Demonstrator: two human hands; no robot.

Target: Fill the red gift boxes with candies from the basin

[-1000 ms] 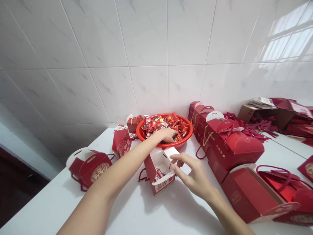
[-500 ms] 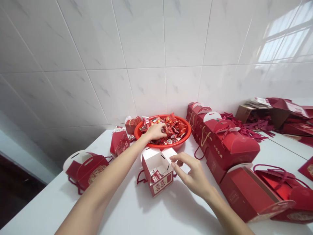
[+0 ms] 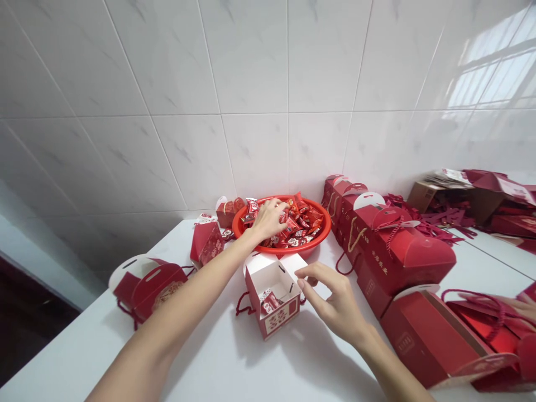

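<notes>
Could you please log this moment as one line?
left hand: at sweets in red basin | right hand: beside open box, contact unclear | box contents: wrapped packets | right side: red boxes

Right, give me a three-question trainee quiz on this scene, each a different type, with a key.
1. Which hand is over the wrapped sweets in the red bowl?
2. True or false: the box between the forearms has its top folded shut.
3. The right hand is nearest to:
A) the tiled wall
B) that box's white flap
C) the bowl's far rim

Key:
1. The left hand.
2. False; its top is open, with a small wrapped piece visible inside.
3. B.
</notes>
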